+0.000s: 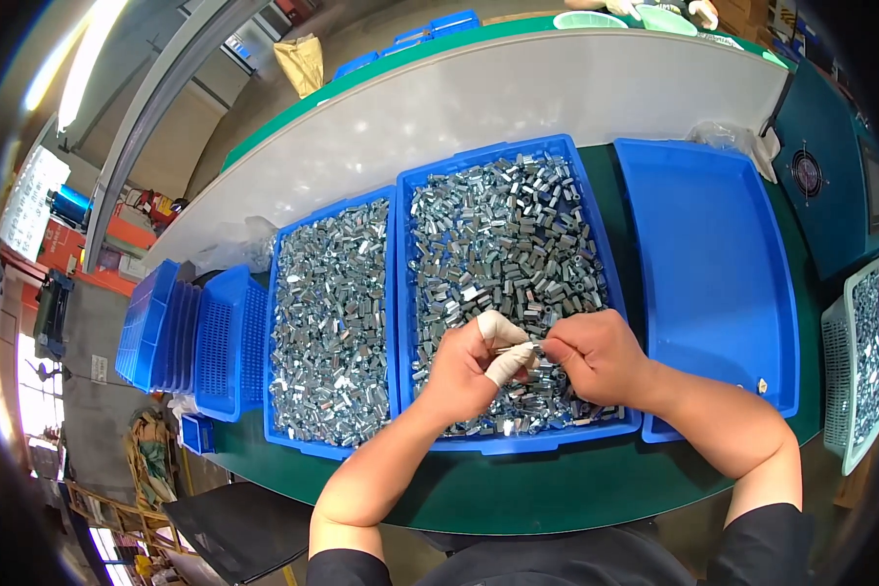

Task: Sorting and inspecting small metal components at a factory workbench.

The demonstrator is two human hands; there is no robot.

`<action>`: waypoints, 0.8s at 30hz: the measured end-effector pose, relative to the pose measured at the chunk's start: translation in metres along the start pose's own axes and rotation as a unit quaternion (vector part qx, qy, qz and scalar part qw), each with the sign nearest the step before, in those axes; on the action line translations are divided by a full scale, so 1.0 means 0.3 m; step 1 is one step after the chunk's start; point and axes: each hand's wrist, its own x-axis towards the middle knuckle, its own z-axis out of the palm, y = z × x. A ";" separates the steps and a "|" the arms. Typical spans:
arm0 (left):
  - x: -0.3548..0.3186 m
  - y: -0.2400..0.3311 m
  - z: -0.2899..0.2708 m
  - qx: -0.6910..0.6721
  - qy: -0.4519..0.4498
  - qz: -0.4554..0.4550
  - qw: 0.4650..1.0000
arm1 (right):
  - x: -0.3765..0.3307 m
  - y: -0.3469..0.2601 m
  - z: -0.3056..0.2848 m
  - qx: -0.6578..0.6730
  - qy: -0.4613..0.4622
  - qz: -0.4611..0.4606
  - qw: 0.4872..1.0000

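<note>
My left hand [471, 369], with white tape wrapped on its thumb and a finger, is closed in a pinch above the middle blue tray [518, 444]. My right hand [601, 359] meets it there, thumb and forefinger pressed together. Between the fingertips shows a tiny metal piece [537, 349], mostly covered, so its exact kind is unclear. Beneath both hands the tray holds a heap of small shiny metal pieces [503, 234], short and straight-sided like long nuts. A second blue tray [334, 449] on the left bears a like heap.
On the right, a blue tray [713, 264] has a small pale piece [762, 386] near its front corner. Stacked blue baskets [156, 327] stand at the left. A pale basket of metal pieces [864, 361] sits far right, below a dark green machine [825, 176]. A low white partition [459, 98] runs behind.
</note>
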 end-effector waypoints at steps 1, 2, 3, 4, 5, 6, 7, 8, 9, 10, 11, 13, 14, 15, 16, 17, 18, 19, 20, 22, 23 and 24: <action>-0.001 0.000 0.000 0.105 0.004 0.062 0.993 | -0.002 0.005 0.000 0.002 -0.018 0.015 1.000; -0.004 -0.001 0.001 0.208 0.008 0.122 0.970 | 0.000 0.002 -0.002 0.003 -0.018 0.015 1.000; -0.005 -0.004 -0.001 0.207 0.008 0.122 0.971 | 0.004 -0.003 -0.007 0.043 -0.032 0.046 0.998; -0.005 -0.009 -0.006 0.250 0.013 0.143 0.958 | 0.008 -0.008 -0.011 0.083 -0.047 0.076 0.993; -0.004 -0.008 -0.007 0.291 0.018 0.164 0.942 | 0.010 -0.009 -0.013 0.083 -0.049 0.077 0.992; -0.002 -0.003 -0.002 0.290 0.020 0.163 0.943 | 0.012 -0.011 -0.015 0.104 -0.044 0.095 0.989; 0.003 0.006 0.007 0.304 0.040 0.169 0.937 | 0.014 -0.012 -0.014 0.124 -0.040 0.114 0.985; 0.010 0.016 0.015 0.318 0.062 0.174 0.930 | 0.013 -0.005 -0.016 0.124 -0.047 0.135 0.982; 0.015 0.022 0.018 0.316 0.065 0.173 0.931 | 0.014 -0.007 -0.015 0.124 -0.052 0.135 0.982; 0.020 0.027 0.019 0.331 0.053 0.207 0.919 | 0.016 -0.011 -0.015 0.113 -0.049 0.126 0.984; 0.021 0.031 0.020 0.347 0.041 0.241 0.905 | 0.016 -0.017 -0.016 0.102 -0.047 0.117 0.987; 0.018 0.025 -0.003 0.378 0.043 0.237 0.894 | 0.016 -0.028 -0.012 0.091 -0.043 0.093 0.991; 0.023 0.033 -0.010 0.387 0.034 0.252 0.886 | 0.015 -0.031 -0.012 0.078 -0.030 0.072 0.994; 0.025 0.038 -0.016 0.396 0.025 0.267 0.878 | 0.014 -0.028 -0.010 0.076 -0.031 0.073 0.994; 0.026 0.035 -0.024 0.397 0.050 0.288 0.870 | 0.013 -0.020 -0.006 0.074 -0.001 0.061 0.995; 0.027 0.030 -0.047 0.424 0.076 0.297 0.853 | 0.009 -0.013 -0.008 0.071 0.030 0.051 0.996; 0.018 0.030 -0.082 0.442 0.125 0.273 0.845 | 0.013 -0.009 -0.010 0.071 0.029 0.053 0.996; 0.009 0.036 -0.102 0.426 0.230 0.256 0.837 | 0.021 -0.004 -0.014 0.096 0.043 0.094 0.990; 0.020 0.032 -0.152 0.466 0.341 0.275 0.768 | 0.022 -0.005 -0.019 0.118 0.057 0.137 0.982; 0.035 0.074 -0.222 0.536 0.447 0.284 0.657 | 0.017 0.000 -0.019 0.104 0.062 0.120 0.985; 0.040 0.088 -0.246 0.576 0.464 0.308 0.598 | 0.018 0.005 -0.012 0.098 0.061 0.099 0.988; 0.039 0.091 -0.238 0.562 0.456 0.303 0.620 | 0.020 0.000 -0.013 0.097 0.050 0.094 0.990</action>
